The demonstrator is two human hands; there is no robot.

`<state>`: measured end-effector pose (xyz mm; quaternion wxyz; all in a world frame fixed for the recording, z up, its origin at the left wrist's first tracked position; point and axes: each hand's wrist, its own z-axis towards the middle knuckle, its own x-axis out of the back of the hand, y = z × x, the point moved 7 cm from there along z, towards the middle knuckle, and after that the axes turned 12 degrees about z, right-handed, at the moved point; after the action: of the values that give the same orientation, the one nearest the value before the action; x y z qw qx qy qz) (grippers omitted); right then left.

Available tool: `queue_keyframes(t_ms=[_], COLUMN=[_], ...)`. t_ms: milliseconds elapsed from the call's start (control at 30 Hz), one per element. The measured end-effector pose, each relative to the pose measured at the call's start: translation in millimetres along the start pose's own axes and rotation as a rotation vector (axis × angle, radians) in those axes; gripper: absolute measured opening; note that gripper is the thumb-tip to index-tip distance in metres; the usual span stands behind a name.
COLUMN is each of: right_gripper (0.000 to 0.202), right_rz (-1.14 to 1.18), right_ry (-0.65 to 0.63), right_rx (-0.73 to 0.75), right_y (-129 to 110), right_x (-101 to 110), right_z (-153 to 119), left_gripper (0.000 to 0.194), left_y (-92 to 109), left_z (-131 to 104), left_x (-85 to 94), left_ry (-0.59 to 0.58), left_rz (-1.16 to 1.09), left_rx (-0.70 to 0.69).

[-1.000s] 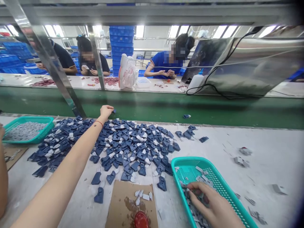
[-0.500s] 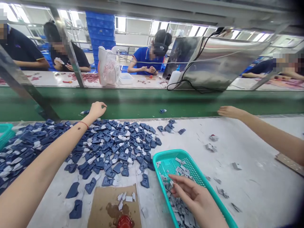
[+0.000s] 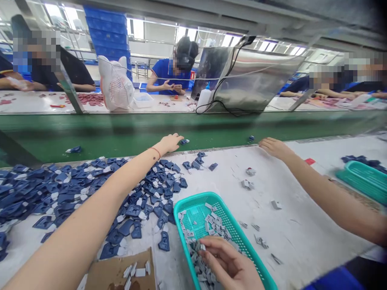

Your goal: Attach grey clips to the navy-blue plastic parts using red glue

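Basket walls (image 3: 242, 238) either side of right hand (image 3: 226, 262), open above

- The left arm (image 3: 99, 209) hides part of the blue pile (image 3: 69, 197)
- The right hand (image 3: 234, 266) covers some gray bits (image 3: 213, 221)
- The bottom edge cuts off the green basket (image 3: 232, 221) and brown cardboard (image 3: 105, 274)
- Can't tell if the left hand (image 3: 171, 143) touches the blue piece (image 3: 184, 141)

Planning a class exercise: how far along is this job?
Partway, I think. Apparently gathered: navy pieces heaped on the table. In hand: the right hand pinches a grey piece; the left hand reaches toward one navy piece on the green belt. Left: loose grey parts in the teal basket.
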<state>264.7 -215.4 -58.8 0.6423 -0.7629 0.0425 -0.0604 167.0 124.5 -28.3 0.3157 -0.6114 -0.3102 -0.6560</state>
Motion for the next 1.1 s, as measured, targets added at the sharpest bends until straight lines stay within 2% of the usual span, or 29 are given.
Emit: queue_keyframes(t_ms=[133,200,300,433,533,667,833,967,1100], right_gripper=[0.033,0.029,0.019,0.015,0.015,0.018,0.019,0.012,0.012], right_rz=[-0.016,-0.07,-0.162,-0.237,-0.296,-0.334,-0.308,-0.239,-0.216], right_ry=[0.142,0.203,0.211,0.215,0.221,0.21,0.163,0.103,-0.073], right_rx=[0.059,0.137,0.211,0.257,0.325,0.414,0.462,0.444,0.395], right_y=[-5.2,-11.8,-18.5,-23.1,-29.7,-39.9,-46.3,-44.6,-37.5], right_x=[11.9,14.9,11.2,7.8,5.9,-1.2,-13.6,-26.3,-56.4], right_z=[-5.3,-7.9,-10.0,-12.7,-16.9,-23.4,-30.1,-37.7,-47.2], left_gripper=[0.039,0.035,0.031,0.032,0.033,0.028,0.034,0.03,0.029], left_y=[23.3,25.1,19.8,5.4,-4.4,-7.6,-5.8,0.2,11.0], left_z=[21.4,26.7,26.7,12.0,-12.7,-72.8,-180.9,-270.7,-356.3], left_x=[-13.6,-19.3,-21.4,-8.9,9.9,39.8,66.8,66.0,43.4], left_ry=[-0.047,-0.064,-0.06,-0.008,0.039,0.076,0.127,0.15,0.17], left_rz=[-0.024,-0.054,-0.132,-0.304,-0.504,-0.813,-1.15,-1.344,-1.46], left_rx=[-0.002,0.026,0.084,0.188,0.288,0.359,0.402,0.472,0.606])
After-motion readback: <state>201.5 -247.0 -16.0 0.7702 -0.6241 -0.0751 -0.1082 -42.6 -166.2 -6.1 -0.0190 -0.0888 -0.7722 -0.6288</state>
